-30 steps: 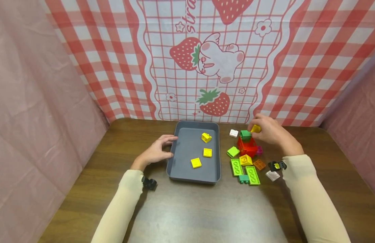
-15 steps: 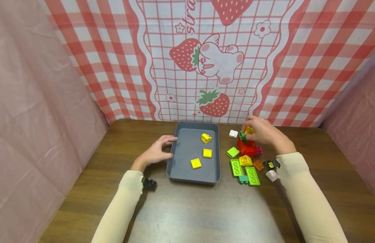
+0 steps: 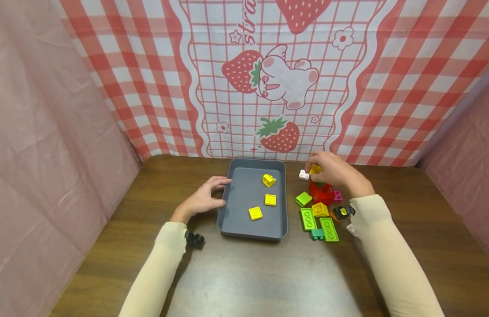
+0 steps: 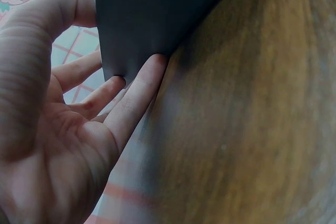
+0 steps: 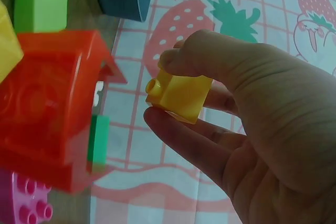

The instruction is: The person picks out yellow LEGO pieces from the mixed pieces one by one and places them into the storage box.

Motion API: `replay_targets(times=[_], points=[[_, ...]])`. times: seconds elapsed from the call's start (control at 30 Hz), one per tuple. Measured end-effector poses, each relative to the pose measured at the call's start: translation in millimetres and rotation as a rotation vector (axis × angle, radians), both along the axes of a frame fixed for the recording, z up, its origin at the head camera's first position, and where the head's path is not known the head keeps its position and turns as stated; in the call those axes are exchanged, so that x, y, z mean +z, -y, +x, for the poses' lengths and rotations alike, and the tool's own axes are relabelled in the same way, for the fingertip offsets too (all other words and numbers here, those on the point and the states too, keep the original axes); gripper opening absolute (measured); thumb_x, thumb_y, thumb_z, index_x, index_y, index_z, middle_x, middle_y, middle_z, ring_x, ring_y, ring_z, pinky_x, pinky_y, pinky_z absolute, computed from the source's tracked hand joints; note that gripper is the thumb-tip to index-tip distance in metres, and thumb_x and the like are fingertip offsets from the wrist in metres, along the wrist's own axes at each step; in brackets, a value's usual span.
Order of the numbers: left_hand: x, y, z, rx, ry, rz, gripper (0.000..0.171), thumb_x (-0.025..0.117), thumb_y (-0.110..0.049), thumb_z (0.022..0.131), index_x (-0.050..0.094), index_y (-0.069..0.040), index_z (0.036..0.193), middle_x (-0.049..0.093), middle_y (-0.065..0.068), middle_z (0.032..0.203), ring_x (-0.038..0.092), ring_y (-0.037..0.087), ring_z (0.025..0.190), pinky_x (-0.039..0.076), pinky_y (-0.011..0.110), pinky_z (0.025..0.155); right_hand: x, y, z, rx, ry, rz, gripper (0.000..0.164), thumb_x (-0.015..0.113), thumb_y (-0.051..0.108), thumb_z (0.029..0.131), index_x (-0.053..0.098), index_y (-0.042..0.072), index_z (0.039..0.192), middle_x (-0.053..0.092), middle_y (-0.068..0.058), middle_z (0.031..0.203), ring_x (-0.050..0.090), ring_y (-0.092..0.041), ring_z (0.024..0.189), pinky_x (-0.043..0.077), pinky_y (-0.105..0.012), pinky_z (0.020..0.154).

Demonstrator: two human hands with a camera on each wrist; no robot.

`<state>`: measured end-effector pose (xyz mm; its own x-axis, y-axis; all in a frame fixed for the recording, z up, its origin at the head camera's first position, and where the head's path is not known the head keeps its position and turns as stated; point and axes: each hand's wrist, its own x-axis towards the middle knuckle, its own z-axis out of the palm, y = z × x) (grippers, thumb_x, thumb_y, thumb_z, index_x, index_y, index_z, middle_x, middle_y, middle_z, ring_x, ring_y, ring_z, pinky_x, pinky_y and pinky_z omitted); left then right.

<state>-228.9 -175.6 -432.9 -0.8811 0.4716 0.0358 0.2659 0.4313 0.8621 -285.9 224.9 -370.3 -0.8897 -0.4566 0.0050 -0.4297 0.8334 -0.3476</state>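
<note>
My right hand (image 3: 332, 171) pinches a yellow building brick (image 5: 184, 95) between thumb and fingers, held up behind the red block (image 3: 321, 193). In the right wrist view a single stud shows on this brick. A green brick (image 5: 98, 140) shows partly behind the red block. Just left of my right fingertips lies a white brick (image 3: 303, 175). My left hand (image 3: 202, 197) rests its fingertips against the outer left wall of the grey tray (image 3: 237, 229); the left wrist view shows straight fingers on that dark wall. Inside the tray are three yellow bricks (image 3: 270, 200), spread apart.
Lime bricks (image 3: 329, 229), a yellow sloped brick (image 3: 320, 209), a teal brick (image 3: 317, 234) and a magenta brick (image 3: 337, 196) lie around the red block. A white piece (image 3: 352, 230) is partly under my right wrist. The checked cloth (image 3: 149, 88) hangs behind the table.
My right hand has moved left with the yellow brick, passing over the green brick behind the red block toward the tray. My left hand has stayed at the tray's wall.
</note>
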Motion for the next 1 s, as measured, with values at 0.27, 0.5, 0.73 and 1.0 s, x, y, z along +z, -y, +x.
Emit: replay_targets(times=[0.27, 0.5, 0.73, 1.0], points=[[-0.5, 0, -0.1, -0.002, -0.002, 0.002, 0.068, 0.067, 0.003, 0.083, 0.047, -0.003, 0.147, 0.032, 0.023, 0.155, 0.042, 0.046, 0.138, 0.046, 0.063, 0.105, 1.4, 18, -5.3, 0.074, -0.046, 0.030, 0.011, 0.078, 0.010, 0.082, 0.073, 0.014, 0.092, 0.063, -0.010, 0.105, 0.056, -0.028, 0.092, 0.058, -0.047, 0.082], [-0.1, 0, -0.1, -0.007, -0.011, 0.011, 0.068, 0.066, 0.004, 0.082, 0.046, 0.000, 0.147, 0.031, 0.026, 0.155, 0.042, 0.047, 0.138, 0.044, 0.063, 0.106, -0.8, 33, -12.0, 0.101, -0.055, 0.040, 0.011, 0.077, 0.007, 0.081, 0.072, 0.014, 0.089, 0.064, -0.009, 0.102, 0.056, -0.028, 0.091, 0.057, -0.045, 0.082], [1.2, -1, 0.2, -0.002, -0.005, 0.007, 0.067, 0.066, 0.004, 0.083, 0.047, -0.001, 0.147, 0.031, 0.026, 0.155, 0.042, 0.047, 0.138, 0.045, 0.063, 0.107, -1.8, 45, -15.4, 0.136, -0.048, 0.046, 0.011, 0.076, 0.009, 0.082, 0.074, 0.011, 0.093, 0.063, -0.008, 0.103, 0.056, -0.027, 0.091, 0.056, -0.043, 0.080], [1.6, 0, 0.8, -0.006, -0.009, 0.003, 0.067, 0.066, 0.002, 0.083, 0.047, -0.002, 0.147, 0.032, 0.025, 0.155, 0.042, 0.047, 0.137, 0.043, 0.063, 0.108, 1.2, 60, -16.2, 0.157, -0.048, 0.044, 0.010, 0.076, 0.011, 0.082, 0.073, 0.014, 0.092, 0.061, -0.005, 0.099, 0.055, -0.024, 0.088, 0.055, -0.040, 0.079]])
